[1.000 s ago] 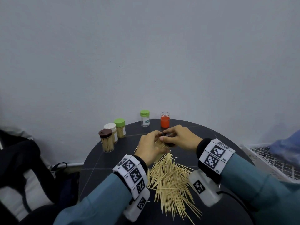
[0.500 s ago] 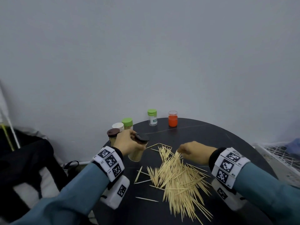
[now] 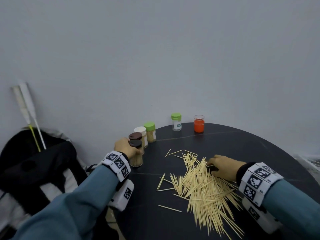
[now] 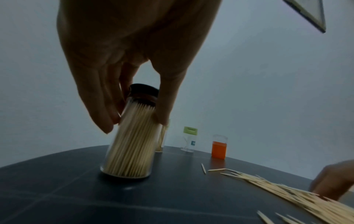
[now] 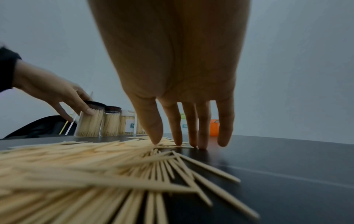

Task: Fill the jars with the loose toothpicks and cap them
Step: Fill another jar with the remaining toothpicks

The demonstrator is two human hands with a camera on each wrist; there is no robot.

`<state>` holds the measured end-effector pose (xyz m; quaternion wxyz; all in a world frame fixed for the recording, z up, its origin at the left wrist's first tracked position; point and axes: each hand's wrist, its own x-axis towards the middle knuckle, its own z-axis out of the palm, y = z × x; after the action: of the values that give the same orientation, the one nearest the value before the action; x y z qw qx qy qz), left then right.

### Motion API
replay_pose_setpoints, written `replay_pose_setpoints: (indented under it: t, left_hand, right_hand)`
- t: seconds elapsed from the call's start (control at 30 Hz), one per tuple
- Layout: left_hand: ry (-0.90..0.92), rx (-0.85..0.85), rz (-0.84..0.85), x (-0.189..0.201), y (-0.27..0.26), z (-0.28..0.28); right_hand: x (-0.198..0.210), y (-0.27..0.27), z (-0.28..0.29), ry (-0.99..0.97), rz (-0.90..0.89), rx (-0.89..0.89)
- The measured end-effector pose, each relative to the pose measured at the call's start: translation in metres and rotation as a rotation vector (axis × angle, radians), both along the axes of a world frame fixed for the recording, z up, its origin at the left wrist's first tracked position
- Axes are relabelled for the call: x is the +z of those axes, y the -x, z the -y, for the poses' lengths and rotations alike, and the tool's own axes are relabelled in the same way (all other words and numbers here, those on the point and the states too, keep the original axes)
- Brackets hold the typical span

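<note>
My left hand (image 3: 126,148) grips a clear jar (image 3: 136,160) packed with toothpicks, fingers and thumb round its top just under the dark brown cap (image 3: 135,143). The jar (image 4: 132,141) stands on the black round table (image 3: 242,144) near its left edge, slightly tilted in the left wrist view. My right hand (image 3: 223,168) rests on the far side of the loose toothpick pile (image 3: 204,191). Its straight fingers (image 5: 157,134) point down and touch the toothpicks (image 5: 95,166). It holds nothing.
Behind the held jar stand a brown-capped jar (image 3: 135,135), a white-capped jar (image 3: 140,130) and a green-capped jar (image 3: 150,132), all full. Farther back are a green-capped clear jar (image 3: 176,122) and an uncapped orange jar (image 3: 198,124). A black bag (image 3: 34,170) lies left of the table.
My left hand carried the capped jar from the table's middle to the left edge beside the row of jars. My right hand left the jar and came down onto the pile.
</note>
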<state>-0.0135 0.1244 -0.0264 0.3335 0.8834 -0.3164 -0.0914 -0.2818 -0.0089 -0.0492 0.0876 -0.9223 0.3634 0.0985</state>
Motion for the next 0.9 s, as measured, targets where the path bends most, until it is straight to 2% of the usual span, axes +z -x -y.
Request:
replay_pose_setpoints:
  t: [0.27, 0.37, 0.6, 0.73, 0.9]
  left_hand:
    - [-0.019, 0.064, 0.012, -0.004, -0.006, 0.005]
    - [0.000, 0.047, 0.104, -0.003, 0.002, 0.007]
    - [0.094, -0.154, 0.299, 0.008, 0.038, 0.027]
    - [0.128, -0.318, 0.224, 0.017, 0.052, 0.053]
    - [0.062, -0.396, 0.212, 0.028, 0.055, 0.098]
  right_hand:
    - [-0.002, -0.002, 0.000, 0.015, -0.024, -0.004]
    - [-0.003, -0.003, -0.001, 0.023, -0.029, -0.010]
    - [0.000, 0.000, -0.001, 0.005, -0.015, -0.008]
    - [0.006, 0.007, 0.008, -0.006, -0.009, -0.016]
    - [0.014, 0.016, 0.034, 0.017, -0.044, -0.055]
